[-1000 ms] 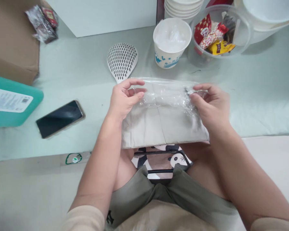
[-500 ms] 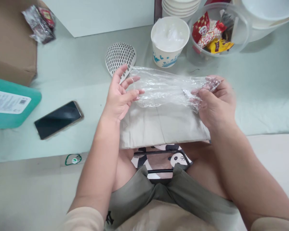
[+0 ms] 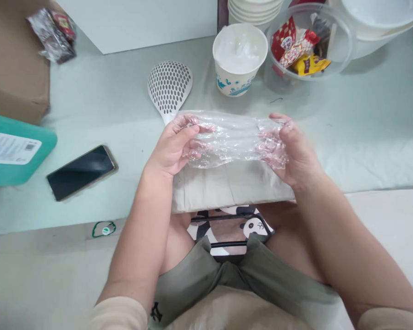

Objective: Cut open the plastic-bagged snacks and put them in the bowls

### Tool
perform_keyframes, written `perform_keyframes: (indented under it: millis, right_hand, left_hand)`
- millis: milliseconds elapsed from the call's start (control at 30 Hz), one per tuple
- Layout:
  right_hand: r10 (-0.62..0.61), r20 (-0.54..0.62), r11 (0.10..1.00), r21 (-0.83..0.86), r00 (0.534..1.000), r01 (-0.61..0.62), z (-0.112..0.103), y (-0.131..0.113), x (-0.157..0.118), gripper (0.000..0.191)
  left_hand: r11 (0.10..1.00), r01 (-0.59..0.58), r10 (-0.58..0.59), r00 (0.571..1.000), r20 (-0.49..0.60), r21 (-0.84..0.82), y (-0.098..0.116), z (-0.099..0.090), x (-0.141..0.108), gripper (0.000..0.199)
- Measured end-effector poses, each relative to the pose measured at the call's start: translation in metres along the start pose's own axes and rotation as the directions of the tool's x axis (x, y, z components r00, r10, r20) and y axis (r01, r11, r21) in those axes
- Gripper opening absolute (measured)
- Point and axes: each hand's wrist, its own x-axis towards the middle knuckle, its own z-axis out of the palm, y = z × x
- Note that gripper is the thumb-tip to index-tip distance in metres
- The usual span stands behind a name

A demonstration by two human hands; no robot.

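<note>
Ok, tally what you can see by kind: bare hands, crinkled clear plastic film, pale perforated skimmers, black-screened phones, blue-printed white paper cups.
Left hand and right hand: 2
Plastic film: 1
Skimmer: 1
Phone: 1
Blue-printed cup: 1
Total: 6

The handle of the strainer [image 3: 170, 87] is mostly hidden behind the left hand [image 3: 170, 149]. Some fingers of both hands are veiled by the clear plastic [image 3: 236, 135], and the right hand [image 3: 298, 153] is slightly blurred. The print on the label [image 3: 7, 146] of the teal container [image 3: 27, 172] is too small to be read. That container and the cardboard box [image 3: 17, 73] are cut off by the left edge, the stacked cups [image 3: 254, 16] by the top. A blue thing at the right edge is barely shown.
</note>
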Motion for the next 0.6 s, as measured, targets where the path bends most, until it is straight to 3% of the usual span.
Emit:
perform_keyframes:
  millis: [133, 267, 400, 600]
  right_hand:
    - [0.075, 0.052, 0.996, 0.033, 0.996, -0.077, 0.009, -0.002, -0.006, 0.075]
    - [0.126, 0.078, 0.991, 0.027, 0.989, -0.128, 0.015, -0.003, -0.010, 0.065]
    - [0.069, 0.081, 0.994, -0.090, 0.994, -0.061, 0.014, -0.004, -0.012, 0.038]
    - [-0.060, -0.024, 0.982, -0.183, 0.998, 0.054, 0.008, -0.003, -0.010, 0.033]
  left_hand:
    - [0.996, -0.083, 0.084, 0.995, -0.058, 0.032, -0.002, -0.003, 0.001, 0.016]
    - [0.987, -0.152, 0.152, 0.988, 0.005, 0.058, -0.004, -0.008, 0.000, 0.016]
    - [0.968, -0.212, 0.213, 0.977, 0.005, 0.132, -0.006, -0.011, 0.002, 0.021]
    - [0.909, -0.308, 0.316, 0.949, 0.019, 0.282, -0.017, -0.017, 0.015, 0.033]
